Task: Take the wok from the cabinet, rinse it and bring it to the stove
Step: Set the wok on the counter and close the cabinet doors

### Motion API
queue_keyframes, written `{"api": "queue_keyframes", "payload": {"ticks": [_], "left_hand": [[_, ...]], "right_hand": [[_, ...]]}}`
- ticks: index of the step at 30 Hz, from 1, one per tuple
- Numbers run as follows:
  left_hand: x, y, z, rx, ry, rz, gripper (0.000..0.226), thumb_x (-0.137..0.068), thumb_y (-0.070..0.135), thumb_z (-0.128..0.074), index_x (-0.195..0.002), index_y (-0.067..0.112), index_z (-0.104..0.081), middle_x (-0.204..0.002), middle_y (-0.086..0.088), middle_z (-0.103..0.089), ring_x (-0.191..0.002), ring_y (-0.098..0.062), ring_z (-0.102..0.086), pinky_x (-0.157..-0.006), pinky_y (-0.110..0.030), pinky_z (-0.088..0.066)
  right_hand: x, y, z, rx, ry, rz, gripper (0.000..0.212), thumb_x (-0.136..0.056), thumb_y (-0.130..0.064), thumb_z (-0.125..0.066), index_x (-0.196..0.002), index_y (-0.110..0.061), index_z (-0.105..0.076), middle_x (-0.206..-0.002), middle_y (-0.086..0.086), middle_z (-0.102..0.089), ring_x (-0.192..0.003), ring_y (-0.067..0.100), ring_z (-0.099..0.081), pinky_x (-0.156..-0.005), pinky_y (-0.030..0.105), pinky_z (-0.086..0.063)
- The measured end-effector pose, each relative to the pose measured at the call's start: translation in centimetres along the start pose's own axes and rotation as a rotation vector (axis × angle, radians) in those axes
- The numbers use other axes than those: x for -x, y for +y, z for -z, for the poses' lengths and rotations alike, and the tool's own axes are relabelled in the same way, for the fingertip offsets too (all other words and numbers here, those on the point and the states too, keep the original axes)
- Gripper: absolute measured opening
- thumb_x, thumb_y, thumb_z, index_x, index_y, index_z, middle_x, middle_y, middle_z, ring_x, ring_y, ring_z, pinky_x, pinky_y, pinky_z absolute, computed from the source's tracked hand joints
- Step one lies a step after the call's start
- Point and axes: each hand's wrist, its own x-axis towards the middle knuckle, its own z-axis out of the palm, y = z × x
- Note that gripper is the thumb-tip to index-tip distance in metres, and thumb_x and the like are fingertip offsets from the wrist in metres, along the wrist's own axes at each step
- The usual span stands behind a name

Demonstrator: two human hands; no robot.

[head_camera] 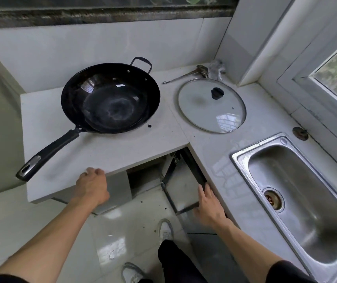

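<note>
A black wok (pixel 110 99) with a long black handle (pixel 47 154) and a small loop handle sits on the white countertop (pixel 143 144) at the left. Its inside looks shiny and streaked. My left hand (pixel 93 185) lies over the counter's front edge, fingers curled onto the top, just above a grey cabinet door (pixel 120 186). My right hand (pixel 206 203) holds the dark-framed edge of the open right cabinet door (pixel 180 193). Between the two doors the cabinet opening (pixel 143 176) looks dark, and I see nothing in it.
A glass lid (pixel 212 105) with a black knob lies flat right of the wok. The steel sink (pixel 298 193) is at the right, under a window. A metal hook tool (pixel 186 75) lies by the back wall. My white shoes (pixel 165 229) stand on the tiled floor.
</note>
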Motion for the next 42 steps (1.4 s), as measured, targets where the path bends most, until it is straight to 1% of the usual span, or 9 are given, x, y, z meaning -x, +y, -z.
{"api": "queue_keyframes", "payload": {"ticks": [16, 22, 28, 34, 36, 37, 39, 41, 42], "left_hand": [[0.2, -0.1, -0.2, -0.004, 0.016, -0.020, 0.058, -0.076, 0.016, -0.060, -0.129, 0.006, -0.039, -0.125, -0.014, -0.041, -0.106, -0.029, -0.043, -0.080, -0.031, -0.044], [0.3, -0.3, -0.4, -0.032, 0.023, -0.031, 0.062, -0.074, 0.018, -0.061, -0.130, 0.007, -0.036, -0.127, -0.013, -0.040, -0.106, -0.028, -0.043, -0.083, -0.031, -0.046], [0.3, -0.2, -0.4, -0.021, 0.021, -0.030, 0.063, -0.074, 0.017, -0.062, -0.130, 0.007, -0.036, -0.126, -0.013, -0.039, -0.107, -0.028, -0.042, -0.085, -0.031, -0.046], [0.2, -0.3, -0.3, -0.018, 0.017, -0.031, 0.065, -0.073, 0.015, -0.060, -0.132, 0.008, -0.035, -0.127, -0.013, -0.039, -0.107, -0.028, -0.042, -0.085, -0.031, -0.047], [0.2, -0.3, -0.3, -0.014, 0.009, -0.030, 0.067, -0.072, 0.014, -0.060, -0.134, 0.008, -0.034, -0.128, -0.012, -0.038, -0.108, -0.028, -0.042, -0.087, -0.032, -0.047], [0.2, -0.3, -0.2, -0.013, 0.009, -0.031, 0.068, -0.071, 0.014, -0.060, -0.134, 0.008, -0.034, -0.129, -0.012, -0.038, -0.108, -0.028, -0.042, -0.087, -0.032, -0.047], [0.2, -0.3, -0.2, -0.007, 0.010, -0.032, 0.069, -0.071, 0.014, -0.060, -0.134, 0.009, -0.034, -0.128, -0.012, -0.039, -0.109, -0.028, -0.042, -0.087, -0.032, -0.048], [0.3, -0.3, -0.1, 0.001, 0.007, -0.027, 0.068, -0.070, 0.014, -0.060, -0.133, 0.009, -0.035, -0.127, -0.012, -0.039, -0.108, -0.028, -0.042, -0.087, -0.032, -0.047], [0.3, -0.3, -0.1, 0.003, 0.007, -0.026, 0.068, -0.070, 0.014, -0.061, -0.133, 0.009, -0.035, -0.127, -0.012, -0.039, -0.108, -0.028, -0.042, -0.087, -0.032, -0.047]], "right_hand": [[-0.5, -0.6, -1.2, -0.118, 0.090, -0.037, 0.093, -0.081, -0.044, -0.064, -0.153, -0.011, -0.014, -0.162, 0.012, -0.010, -0.149, 0.028, -0.010, -0.121, 0.037, -0.015], [-0.2, -0.9, -2.0, -0.076, 0.222, 0.002, 0.080, -0.083, -0.045, -0.058, -0.148, -0.011, -0.027, -0.152, 0.005, -0.033, -0.140, 0.024, -0.026, -0.119, 0.036, -0.020], [-0.8, -0.3, -1.0, -0.309, 0.183, -0.018, 0.072, -0.085, -0.034, -0.061, -0.146, -0.011, -0.032, -0.141, 0.005, -0.039, -0.123, 0.022, -0.045, -0.103, 0.032, -0.040], [-1.2, 0.2, -0.7, -0.486, 0.167, -0.061, 0.068, -0.091, -0.033, -0.060, -0.148, -0.008, -0.030, -0.147, 0.010, -0.036, -0.127, 0.025, -0.047, -0.107, 0.037, -0.041], [-1.9, 0.2, -0.9, -0.492, 0.137, -0.125, 0.055, -0.094, -0.050, -0.052, -0.132, -0.010, -0.051, -0.125, 0.010, -0.056, -0.113, 0.024, -0.056, -0.094, 0.034, -0.046], [-2.0, 0.1, -0.8, -0.520, 0.127, -0.145, 0.046, -0.093, -0.058, -0.045, -0.106, -0.016, -0.060, -0.103, 0.007, -0.061, -0.096, 0.022, -0.059, -0.082, 0.032, -0.045], [-2.3, 0.1, -0.3, -0.696, 0.125, -0.190, 0.050, -0.094, -0.060, -0.038, -0.066, -0.019, -0.043, -0.068, 0.002, -0.048, -0.066, 0.018, -0.047, -0.065, 0.029, -0.037], [-2.9, 0.4, -0.3, -0.924, 0.090, -0.243, 0.058, -0.098, -0.055, -0.037, -0.065, -0.010, -0.055, -0.067, 0.010, -0.060, -0.066, 0.024, -0.058, -0.069, 0.034, -0.048], [-3.4, 0.8, -0.5, -1.034, 0.042, -0.268, 0.063, -0.098, -0.056, -0.036, -0.081, -0.004, -0.066, -0.083, 0.017, -0.069, -0.081, 0.031, -0.066, -0.082, 0.042, -0.054]]}}
